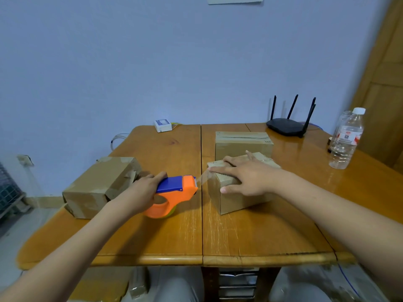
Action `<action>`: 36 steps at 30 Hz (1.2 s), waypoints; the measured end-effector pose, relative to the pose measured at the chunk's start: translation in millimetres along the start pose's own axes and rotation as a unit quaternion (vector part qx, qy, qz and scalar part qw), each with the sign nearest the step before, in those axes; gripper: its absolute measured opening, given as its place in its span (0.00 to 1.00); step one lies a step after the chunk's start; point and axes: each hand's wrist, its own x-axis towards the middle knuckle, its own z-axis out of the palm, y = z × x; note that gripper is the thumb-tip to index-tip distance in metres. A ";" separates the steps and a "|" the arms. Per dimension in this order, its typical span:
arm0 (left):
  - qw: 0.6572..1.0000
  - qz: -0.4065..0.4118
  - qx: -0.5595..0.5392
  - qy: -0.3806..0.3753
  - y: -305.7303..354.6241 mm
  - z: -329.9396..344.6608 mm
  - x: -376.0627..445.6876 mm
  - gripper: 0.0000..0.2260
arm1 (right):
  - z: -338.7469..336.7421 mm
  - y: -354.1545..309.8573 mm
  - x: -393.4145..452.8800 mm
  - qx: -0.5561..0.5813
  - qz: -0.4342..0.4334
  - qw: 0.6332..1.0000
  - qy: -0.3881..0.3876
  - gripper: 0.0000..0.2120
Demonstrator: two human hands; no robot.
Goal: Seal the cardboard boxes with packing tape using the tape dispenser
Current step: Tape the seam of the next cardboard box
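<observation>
No legible text anywhere

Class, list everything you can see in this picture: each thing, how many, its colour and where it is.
boxes: 3, brown, one left, two right on table
dispenser: 1, orange and blue, table centre
table: 1, wooden
router: 1, black, back right
bottle: 1, clear, right edge
adapter: 1, white, back centre
left hand: grips dispenser
right hand: rests flat on near right box
</observation>
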 end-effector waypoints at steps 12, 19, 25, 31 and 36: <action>1.000 0.004 -0.003 0.019 -1.5 3.5 -0.3 0.17 | -9.9 -2.8 18.4 -0.035 -0.049 0.998 -0.010 0.41; 0.998 -0.001 -0.051 0.024 -6.9 0.7 -3.6 0.16 | 4.1 0.9 15.5 -0.013 -0.017 0.999 0.037 0.41; 0.998 0.005 -0.065 0.024 -8.1 -0.1 -0.3 0.17 | 14.7 -0.5 10.2 0.071 0.001 0.995 0.075 0.38; 0.998 0.011 -0.065 0.013 -10.1 -2.0 4.3 0.18 | 14.4 5.5 2.0 0.170 -0.009 0.982 0.080 0.33; 0.997 0.008 -0.070 0.016 -11.4 -2.7 3.0 0.19 | 16.3 4.9 -0.2 0.168 0.000 0.982 0.091 0.36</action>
